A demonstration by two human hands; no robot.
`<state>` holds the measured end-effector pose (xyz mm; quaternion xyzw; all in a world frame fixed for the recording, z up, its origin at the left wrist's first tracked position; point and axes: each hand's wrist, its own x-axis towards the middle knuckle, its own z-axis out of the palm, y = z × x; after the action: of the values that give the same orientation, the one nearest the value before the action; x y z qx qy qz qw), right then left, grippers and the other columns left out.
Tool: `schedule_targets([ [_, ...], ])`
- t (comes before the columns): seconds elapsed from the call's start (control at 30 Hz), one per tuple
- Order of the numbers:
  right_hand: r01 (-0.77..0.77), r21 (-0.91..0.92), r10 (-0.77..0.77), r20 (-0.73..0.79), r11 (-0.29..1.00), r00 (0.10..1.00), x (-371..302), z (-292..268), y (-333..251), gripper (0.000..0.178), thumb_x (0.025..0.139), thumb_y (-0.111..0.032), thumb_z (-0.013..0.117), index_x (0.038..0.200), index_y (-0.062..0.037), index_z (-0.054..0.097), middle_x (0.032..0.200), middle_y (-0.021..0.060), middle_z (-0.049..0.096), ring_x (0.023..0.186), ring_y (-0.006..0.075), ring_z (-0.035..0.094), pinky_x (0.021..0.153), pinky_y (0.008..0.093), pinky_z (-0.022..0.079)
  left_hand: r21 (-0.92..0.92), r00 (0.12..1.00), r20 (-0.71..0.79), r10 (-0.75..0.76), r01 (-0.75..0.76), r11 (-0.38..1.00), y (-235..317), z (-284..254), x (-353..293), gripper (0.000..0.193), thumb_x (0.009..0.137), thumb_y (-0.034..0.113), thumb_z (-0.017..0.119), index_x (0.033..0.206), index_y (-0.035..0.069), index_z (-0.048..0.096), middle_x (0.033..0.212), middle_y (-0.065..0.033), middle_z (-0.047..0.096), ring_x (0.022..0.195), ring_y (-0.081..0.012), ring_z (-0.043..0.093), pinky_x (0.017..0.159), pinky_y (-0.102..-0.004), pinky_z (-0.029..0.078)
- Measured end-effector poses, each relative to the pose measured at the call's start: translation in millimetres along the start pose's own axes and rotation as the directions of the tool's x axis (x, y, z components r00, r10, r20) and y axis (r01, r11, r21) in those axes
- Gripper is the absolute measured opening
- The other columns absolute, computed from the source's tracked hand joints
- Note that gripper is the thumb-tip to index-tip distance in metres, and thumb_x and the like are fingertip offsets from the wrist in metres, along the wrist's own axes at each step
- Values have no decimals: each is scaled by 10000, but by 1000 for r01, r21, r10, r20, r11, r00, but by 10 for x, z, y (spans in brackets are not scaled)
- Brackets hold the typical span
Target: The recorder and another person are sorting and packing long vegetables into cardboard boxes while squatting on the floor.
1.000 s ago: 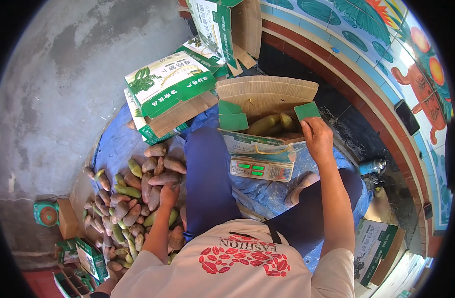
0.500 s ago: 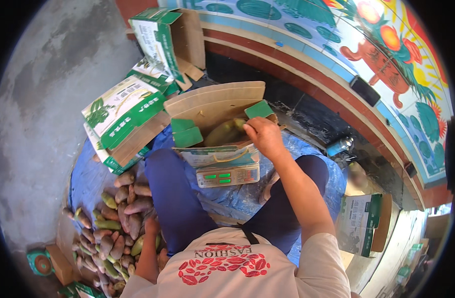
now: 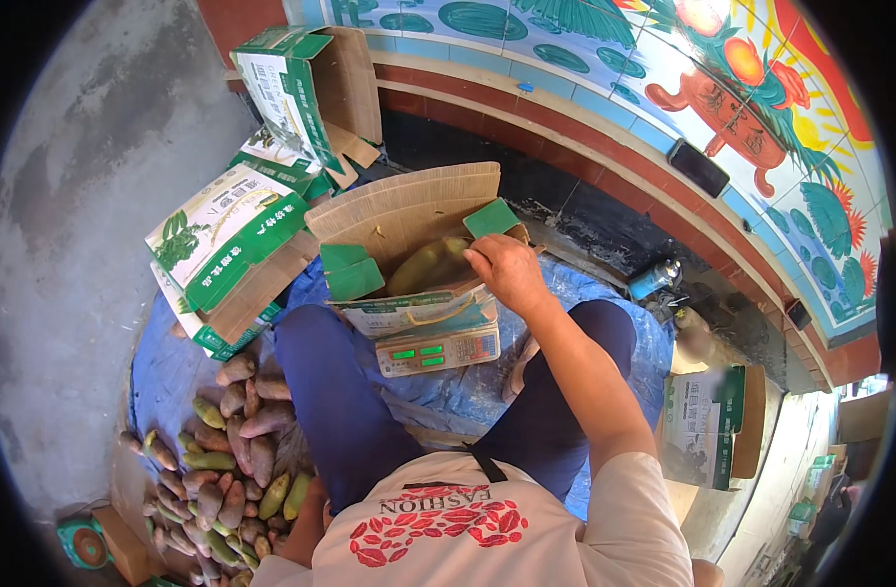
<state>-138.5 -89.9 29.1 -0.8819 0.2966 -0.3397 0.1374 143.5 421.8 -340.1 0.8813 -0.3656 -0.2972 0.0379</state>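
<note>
A long green radish (image 3: pixel 419 267) lies in an open cardboard box (image 3: pixel 409 202), which stands on a digital scale (image 3: pixel 438 353) between my legs. My right hand (image 3: pixel 508 272) reaches over the box's right front corner. Its fingers are bent and closed at the radish's right end; the fingertips are partly hidden. At my left side is a heap of long, mauve-brown and green radishes (image 3: pixel 241 445). My left hand (image 3: pixel 314 501) is low beside this heap, its fingers hidden by my leg and shirt.
Green and white cartons (image 3: pixel 228 230) are stacked to the far left, with another open carton (image 3: pixel 345 93) behind them. A blue tarp (image 3: pixel 609 284) covers the floor. A bottle (image 3: pixel 653 280) and a carton (image 3: pixel 702 428) are at the right. A painted tile wall (image 3: pixel 565 54) rises behind.
My left hand has moved lower and back, partly out of sight behind my leg. My right hand stays at the box's corner. The whole view has shifted slightly.
</note>
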Motion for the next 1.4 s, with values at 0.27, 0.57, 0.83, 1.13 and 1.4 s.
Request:
schedule_targets([
  [0.27,-14,-29,11,-103,999,995,129,-472,-242,119,814,-135,636,840,-19,636,804,142,622,746,330,603,654,384,484,-54,999,-14,-50,49,997,-151,98,103,410,765,289,621,1112,70,627,1023,-221,634,992,-372,599,862,-411,471],
  [0.57,-120,85,132,-153,989,979,90,-980,-355,165,863,-162,595,864,1,625,803,141,614,738,319,603,667,349,471,-455,905,-424,-34,-181,872,750,-1244,168,274,794,157,607,1044,48,638,979,-186,649,927,-346,621,821,-393,482],
  [0.83,-238,184,265,-140,954,954,-194,-695,-18,215,907,-169,561,852,28,626,746,105,621,711,174,594,668,292,465,-391,666,-745,40,-486,781,1854,-2783,96,236,846,23,528,1071,-7,592,1004,-131,625,932,-217,590,833,-316,455],
  [1.13,-257,257,296,-125,932,947,-107,-306,69,170,855,-168,611,856,1,632,796,153,625,719,311,606,660,358,475,-420,596,-801,57,-628,655,2672,-3616,-233,247,873,48,536,1115,12,572,984,-80,594,935,-146,535,870,-290,424],
  [1.4,-70,79,84,-190,994,978,446,19,-15,124,790,-140,636,840,-26,633,787,145,611,760,335,589,682,402,475,-169,550,-672,496,-766,620,3570,-3783,-190,272,778,16,593,1050,14,592,1096,-145,603,1058,-272,564,944,-345,411],
])
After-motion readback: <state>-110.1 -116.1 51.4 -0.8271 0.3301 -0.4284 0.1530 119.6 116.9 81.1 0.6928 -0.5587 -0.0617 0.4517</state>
